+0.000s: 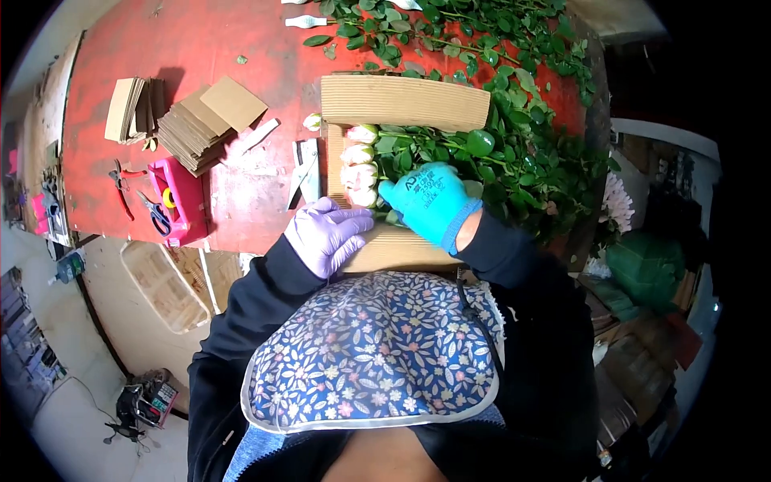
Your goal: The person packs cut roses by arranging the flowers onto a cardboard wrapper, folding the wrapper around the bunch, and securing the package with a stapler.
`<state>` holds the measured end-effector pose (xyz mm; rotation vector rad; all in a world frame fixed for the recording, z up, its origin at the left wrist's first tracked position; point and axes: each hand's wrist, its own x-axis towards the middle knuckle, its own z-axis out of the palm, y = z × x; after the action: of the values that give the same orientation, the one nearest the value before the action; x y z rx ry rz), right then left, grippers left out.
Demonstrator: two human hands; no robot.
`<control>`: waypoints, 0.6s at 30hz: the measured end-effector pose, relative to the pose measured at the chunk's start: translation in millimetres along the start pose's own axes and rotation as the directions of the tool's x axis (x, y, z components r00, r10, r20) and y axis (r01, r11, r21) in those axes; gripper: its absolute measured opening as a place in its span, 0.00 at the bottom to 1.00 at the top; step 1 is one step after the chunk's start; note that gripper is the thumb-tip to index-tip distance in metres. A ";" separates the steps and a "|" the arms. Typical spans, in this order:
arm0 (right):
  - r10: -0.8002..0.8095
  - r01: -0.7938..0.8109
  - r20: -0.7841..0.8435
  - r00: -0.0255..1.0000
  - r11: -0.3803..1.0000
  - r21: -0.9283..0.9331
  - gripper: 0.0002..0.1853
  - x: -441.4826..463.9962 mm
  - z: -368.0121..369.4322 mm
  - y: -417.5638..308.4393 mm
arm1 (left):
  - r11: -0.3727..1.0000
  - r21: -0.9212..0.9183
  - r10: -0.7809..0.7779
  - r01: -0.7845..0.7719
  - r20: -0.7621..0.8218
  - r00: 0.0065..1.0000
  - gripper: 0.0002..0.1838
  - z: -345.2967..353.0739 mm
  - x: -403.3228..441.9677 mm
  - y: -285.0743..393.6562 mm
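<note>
Pale pink roses (359, 175) lie in a column on a sheet of corrugated cardboard (405, 100), heads to the left and leafy stems (522, 165) to the right. The cardboard's far and near edges are raised. My right hand (431, 205), in a blue work glove, is closed over the stem just behind the lowest rose heads; its fingertips are partly hidden. My left hand (329, 237), in a thin purple glove, rests with stretched fingers at the cardboard's near left corner, just below the heads. One loose rose bud (312, 121) lies left of the cardboard.
On the red table (265, 48) are stacked cardboard pieces (201, 120), a stapler (304, 173), a pink holder (185, 201) with scissors (155, 214) and tape, and red-handled pliers (122, 189). More leafy stems (474, 40) lie along the far side.
</note>
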<state>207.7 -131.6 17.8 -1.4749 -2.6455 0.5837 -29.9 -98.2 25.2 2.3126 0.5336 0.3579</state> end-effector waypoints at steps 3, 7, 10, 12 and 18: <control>-0.021 0.022 0.016 1.000 0.996 -0.081 0.06 0.9 -0.7 -2.3 | 0.996 -0.064 0.059 -0.062 -0.042 0.997 0.16 -2.3 9.0 -5.1; -0.011 0.007 -0.034 0.999 0.995 -0.098 0.07 -1.0 3.6 -0.3 | 0.926 0.361 -0.159 0.112 0.102 0.982 0.24 -10.8 22.4 12.3; -0.005 -0.002 -0.089 0.996 0.997 -0.074 0.06 -1.3 3.1 1.1 | 0.893 0.434 -0.191 0.119 0.127 0.973 0.21 -3.9 26.7 17.1; 0.042 -0.042 0.017 0.999 0.999 -0.010 0.05 -4.2 -9.3 3.4 | 0.919 0.374 -0.149 0.123 0.041 0.988 0.20 0.8 22.8 13.4; 0.216 -0.209 -0.200 0.956 0.976 0.056 0.09 -2.5 -38.2 -1.8 | 0.891 0.417 -0.214 0.180 0.036 0.976 0.16 2.7 19.6 14.0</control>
<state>216.4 -123.2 54.2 -1.7212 -2.3296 0.4596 -7.9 -99.6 35.2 2.6294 0.8647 0.0517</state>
